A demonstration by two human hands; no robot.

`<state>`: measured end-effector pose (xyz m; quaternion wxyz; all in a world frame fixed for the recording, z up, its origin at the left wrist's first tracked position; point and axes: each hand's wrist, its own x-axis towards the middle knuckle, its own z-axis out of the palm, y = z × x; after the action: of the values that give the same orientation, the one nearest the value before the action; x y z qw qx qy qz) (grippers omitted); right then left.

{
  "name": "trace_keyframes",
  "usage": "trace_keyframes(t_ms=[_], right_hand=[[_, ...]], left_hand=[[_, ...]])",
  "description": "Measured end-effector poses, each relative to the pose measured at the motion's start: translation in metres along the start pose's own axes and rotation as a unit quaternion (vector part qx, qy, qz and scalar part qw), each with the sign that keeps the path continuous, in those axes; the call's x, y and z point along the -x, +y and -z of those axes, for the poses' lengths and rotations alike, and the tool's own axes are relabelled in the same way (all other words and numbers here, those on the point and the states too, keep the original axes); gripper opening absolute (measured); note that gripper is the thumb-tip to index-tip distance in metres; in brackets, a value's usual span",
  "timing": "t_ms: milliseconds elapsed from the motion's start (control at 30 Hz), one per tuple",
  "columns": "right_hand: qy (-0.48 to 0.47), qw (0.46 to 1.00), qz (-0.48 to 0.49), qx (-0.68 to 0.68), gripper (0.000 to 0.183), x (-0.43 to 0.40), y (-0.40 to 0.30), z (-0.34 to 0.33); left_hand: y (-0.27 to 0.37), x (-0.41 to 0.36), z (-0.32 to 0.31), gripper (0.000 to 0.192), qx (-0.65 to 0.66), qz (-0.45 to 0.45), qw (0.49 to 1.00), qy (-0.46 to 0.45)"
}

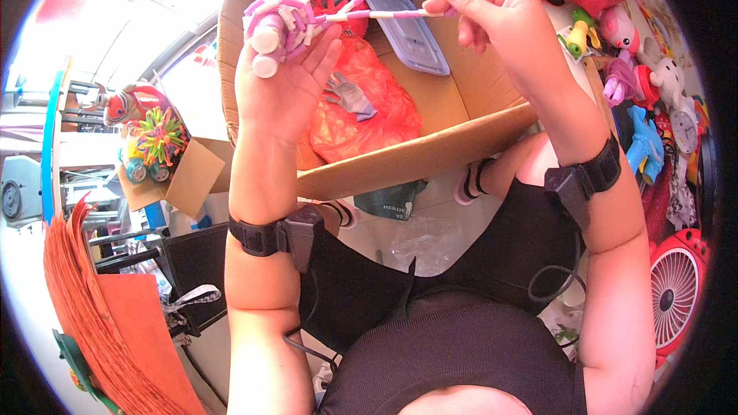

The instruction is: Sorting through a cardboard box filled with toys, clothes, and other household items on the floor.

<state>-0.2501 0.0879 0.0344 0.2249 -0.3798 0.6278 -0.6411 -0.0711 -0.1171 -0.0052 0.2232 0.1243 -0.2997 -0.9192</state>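
Observation:
A beaded jump rope in purple and white segments (395, 14) stretches between my two hands, above an open cardboard box. My left hand (277, 86) holds its coiled bundle (291, 11) near the thumb, with the palm turned up and the other fingers extended. Two handles with round white ends (266, 67) stick out of the bundle towards me. At the upper right, my right hand (484, 8) grips a loop of the rope between thumb and fingers. A short white piece pokes up by the fingertips.
Inside the cardboard box (438, 150) lie a red plastic bag (369, 132), a grey glove (349, 98) and a bluish plastic lid (409, 34). Plush toys (625, 31) and a red fan (671, 294) are on the right. Orange sheets (109, 323) stand at left, near a smaller toy box (196, 173).

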Motion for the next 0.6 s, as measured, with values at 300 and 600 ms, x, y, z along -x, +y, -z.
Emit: trace_keyframes(t_ms=[300, 600], right_hand=[[0.007, 0.97, 0.137, 0.203, 0.024, -0.008, 0.009, -0.001], [-0.077, 0.974, -0.068, 0.2, 0.022, -0.027, 0.015, 0.026]], left_hand=[[0.004, 0.006, -0.012, 0.043, -0.013, -0.037, 0.999, 0.035], [0.03, 0.012, 0.002, 0.048, 0.048, 0.063, 0.985, -0.153]])
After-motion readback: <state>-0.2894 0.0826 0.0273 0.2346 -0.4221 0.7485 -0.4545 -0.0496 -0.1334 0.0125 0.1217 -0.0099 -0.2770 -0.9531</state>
